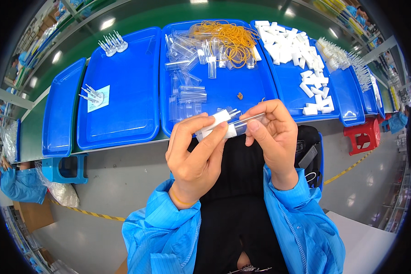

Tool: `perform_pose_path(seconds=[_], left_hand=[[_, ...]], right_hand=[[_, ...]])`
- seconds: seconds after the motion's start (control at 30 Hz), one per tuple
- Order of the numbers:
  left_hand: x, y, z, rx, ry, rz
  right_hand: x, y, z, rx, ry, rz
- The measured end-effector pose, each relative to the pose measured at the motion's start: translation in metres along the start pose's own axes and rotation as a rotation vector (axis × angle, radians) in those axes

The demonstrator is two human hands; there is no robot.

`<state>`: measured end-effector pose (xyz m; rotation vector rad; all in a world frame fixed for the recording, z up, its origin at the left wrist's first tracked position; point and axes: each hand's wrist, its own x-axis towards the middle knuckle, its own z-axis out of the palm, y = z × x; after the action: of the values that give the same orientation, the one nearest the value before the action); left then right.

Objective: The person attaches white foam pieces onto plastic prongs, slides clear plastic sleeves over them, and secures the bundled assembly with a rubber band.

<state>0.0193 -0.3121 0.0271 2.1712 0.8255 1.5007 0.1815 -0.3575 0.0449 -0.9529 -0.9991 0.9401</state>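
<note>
My left hand (pixel 194 157) is closed around a few small white plastic pieces (pixel 222 117), with thin pale rods sticking out beside them. My right hand (pixel 277 139) pinches a clear plastic tube (pixel 252 122) between thumb and fingers. The tube's left end meets a white piece under my left fingertips; whether it slides over it I cannot tell. Both hands are above the near edge of the middle blue tray (pixel 223 98). That tray bears clear plastic sleeves (pixel 187 93) and a tangle of yellow rubber bands (pixel 230 41). A rubber band circles my left wrist.
The right blue tray holds many white blocks (pixel 283 45); bundles of thin-rodded parts (pixel 335 55) lie beyond. In the left tray stand two clusters of rods (pixel 113 44), one on a paper slip (pixel 104 95). A blue stool (pixel 66 170), a red stool (pixel 361 137) and a person's blue sleeve (pixel 23 185) flank me.
</note>
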Motion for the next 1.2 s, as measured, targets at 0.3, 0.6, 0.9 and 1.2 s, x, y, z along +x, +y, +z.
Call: perform_pose_path(seconds=[0.3,0.6,0.9,1.2], left_hand=[[0.011,0.021,-0.002,-0.252,-0.127,-0.131],[-0.003,0.004,0.015,0.035,0.055,0.119],[-0.012,-0.002,0.024,0.061,0.126,0.154],[-0.010,-0.003,0.026,0.112,0.093,0.266]], right_hand=[[0.002,0.006,-0.002,-0.156,0.149,-0.222],[0.005,0.001,0.005,-0.745,0.022,-0.507],[-0.001,0.003,0.008,-0.828,0.034,-0.466],[-0.002,0.022,0.008,-0.848,0.171,-0.624]])
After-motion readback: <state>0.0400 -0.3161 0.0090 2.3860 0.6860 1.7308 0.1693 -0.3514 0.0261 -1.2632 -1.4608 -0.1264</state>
